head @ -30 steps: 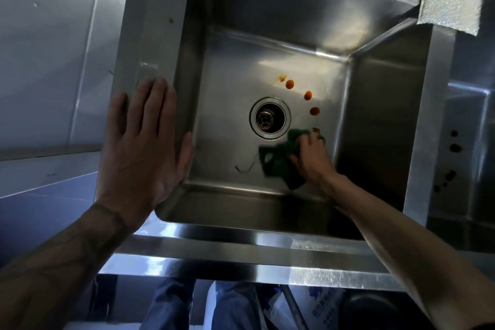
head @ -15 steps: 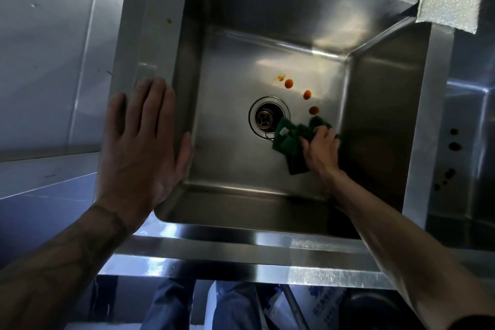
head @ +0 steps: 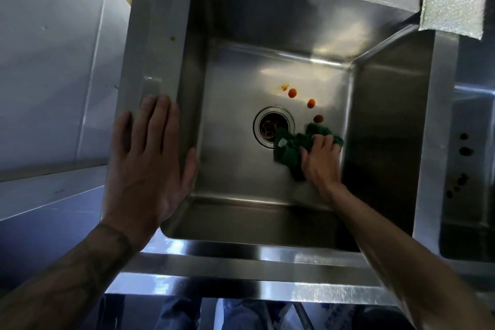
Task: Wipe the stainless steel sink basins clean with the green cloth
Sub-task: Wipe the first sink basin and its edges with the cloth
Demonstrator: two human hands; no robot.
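- Sink basin point(head: 235, 174) sits right below you, a deep square tub of brushed stainless steel with rounded inner corners and a bright folded front lip point(head: 241, 262) nearest your body.
- Below that lip you can see blue trouser legs point(head: 176, 313) and some white printed packaging point(head: 329, 313), dim and partly cut off.
- Your left hand point(head: 146, 166) lies flat and spread, palm down, on the basin's left rim point(head: 150, 43), thumb hanging over the inner edge; it holds nothing. A dark tattoo runs along that forearm.
- Your right forearm reaches over the front lip and hides part of the near right corner of the floor.
- Your right hand point(head: 320, 159) is curled over the green cloth point(head: 292, 146), pressing it against the basin floor. The cloth is crumpled, soft and dark green, with a small pale tag; its left edge overlaps the rim of the drain.
- Drain point(head: 272, 126) is a round steel ring with a brownish strainer, in the middle of the floor.
- Three orange spots point(head: 310, 103) and a fainter smear lie in an arc beyond the cloth, the nearest one just beside its far edge.
- A small brown fleck point(head: 172, 38) marks the left rim.
- To your right, a steel divider point(head: 439, 120) separates a second basin point(head: 471, 142), which shows several dark blotches.
- Farthest off, a grey, coarse rectangular scouring pad point(head: 452, 8) rests on the back right corner, overhanging the edge.
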